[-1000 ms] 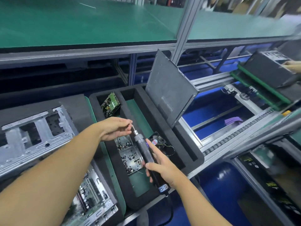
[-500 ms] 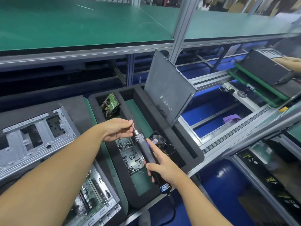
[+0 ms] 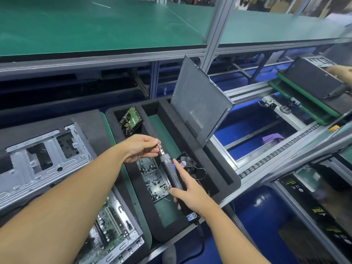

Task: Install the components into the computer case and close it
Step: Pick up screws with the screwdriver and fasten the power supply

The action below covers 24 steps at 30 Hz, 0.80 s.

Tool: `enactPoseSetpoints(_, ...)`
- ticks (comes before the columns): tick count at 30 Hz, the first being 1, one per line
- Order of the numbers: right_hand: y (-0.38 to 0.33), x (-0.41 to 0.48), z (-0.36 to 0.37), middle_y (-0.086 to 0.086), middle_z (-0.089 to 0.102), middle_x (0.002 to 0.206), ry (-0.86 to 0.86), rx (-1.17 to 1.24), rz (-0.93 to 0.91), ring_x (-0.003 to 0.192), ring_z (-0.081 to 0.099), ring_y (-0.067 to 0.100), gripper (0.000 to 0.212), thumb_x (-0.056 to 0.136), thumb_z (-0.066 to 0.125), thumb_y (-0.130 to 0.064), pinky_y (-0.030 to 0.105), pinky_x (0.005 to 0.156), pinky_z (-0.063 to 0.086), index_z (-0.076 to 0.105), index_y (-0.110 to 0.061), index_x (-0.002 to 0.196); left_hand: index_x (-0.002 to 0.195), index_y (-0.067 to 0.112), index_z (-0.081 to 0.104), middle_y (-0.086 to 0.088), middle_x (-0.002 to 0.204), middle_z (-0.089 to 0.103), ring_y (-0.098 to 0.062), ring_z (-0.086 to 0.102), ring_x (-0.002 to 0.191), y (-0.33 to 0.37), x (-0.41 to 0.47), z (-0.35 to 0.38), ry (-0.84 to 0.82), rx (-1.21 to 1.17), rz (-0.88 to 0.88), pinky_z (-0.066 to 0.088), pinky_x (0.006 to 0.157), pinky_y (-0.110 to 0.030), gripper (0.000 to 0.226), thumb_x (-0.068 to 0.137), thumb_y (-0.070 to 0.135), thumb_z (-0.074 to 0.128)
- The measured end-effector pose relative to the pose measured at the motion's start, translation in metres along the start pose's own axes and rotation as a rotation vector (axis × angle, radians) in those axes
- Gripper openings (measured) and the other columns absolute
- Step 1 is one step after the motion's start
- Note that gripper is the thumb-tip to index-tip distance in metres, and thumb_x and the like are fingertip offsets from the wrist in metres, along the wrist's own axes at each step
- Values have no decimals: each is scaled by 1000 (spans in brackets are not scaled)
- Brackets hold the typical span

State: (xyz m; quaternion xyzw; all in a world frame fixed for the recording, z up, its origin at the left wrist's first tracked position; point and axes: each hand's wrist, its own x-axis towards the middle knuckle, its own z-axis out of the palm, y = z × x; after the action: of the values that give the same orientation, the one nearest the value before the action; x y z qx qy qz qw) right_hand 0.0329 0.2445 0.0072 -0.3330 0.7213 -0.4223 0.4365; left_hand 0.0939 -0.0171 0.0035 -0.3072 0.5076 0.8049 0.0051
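Note:
My right hand [image 3: 187,195] grips a black electric screwdriver [image 3: 172,173], tip pointing up and away, over a black foam tray [image 3: 171,119]. My left hand [image 3: 140,147] pinches the screwdriver's bit at its tip. Below them sits a clear box of small dark screws [image 3: 155,181]. An open computer case [image 3: 43,159] lies at the left, its motherboard [image 3: 108,229] showing at the bottom. A grey side panel [image 3: 198,103] leans upright in the tray. A hard drive [image 3: 130,119] stands in the tray's far pocket, and a small fan [image 3: 187,162] lies by the screwdriver.
A green shelf [image 3: 95,25] overhangs the bench on aluminium posts. To the right runs a conveyor [image 3: 266,155] over blue floor. Another person's hand [image 3: 341,72] rests on a black case at the far right. Black boxes [image 3: 320,202] sit at the lower right.
Both hands stay together on the screwdriver over the tray with hardly any movement; the view has drifted slightly.

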Motion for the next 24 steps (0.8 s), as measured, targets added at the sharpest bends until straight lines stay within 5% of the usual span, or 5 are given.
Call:
enactPoseSetpoints(2,0,0,0,-9,69,96,12,8,-9,65,65,9,84,90,64,-23,31,64,60,24,-77,141,100,-1,71,-13,89,74,-14,72,78,1,-1,1,-1,-24,4,59,71,-27,15,93,8,62)
enactPoseSetpoints(6,0,-2,0,-7,55,137,52,34,-45,70,65,10,86,94,62,-15,34,72,61,25,-73,144,108,3,72,-12,100,74,-15,73,86,5,-6,2,-98,-115,-4,59,74,-29,26,83,6,67)
enactPoseSetpoints(10,1,-2,-2,-2,43,150,48,117,-71,70,64,15,87,92,62,-9,34,70,62,31,-71,144,119,3,65,-9,94,72,-15,71,87,8,-11,3,-198,-159,0,58,80,-32,37,82,4,68)
enactPoseSetpoints(16,7,0,0,-2,69,110,34,222,-83,74,62,21,81,82,71,-18,37,74,57,43,-67,140,95,11,76,-6,92,72,-16,71,82,12,-18,7,-306,-164,30,58,81,-34,17,79,8,73)
enactPoseSetpoints(24,9,1,-1,-5,72,102,17,280,-81,76,62,20,77,75,74,-20,34,74,56,51,-72,128,96,12,77,-6,96,72,-19,71,89,13,-21,8,-354,-131,55,57,84,-35,46,55,17,97)
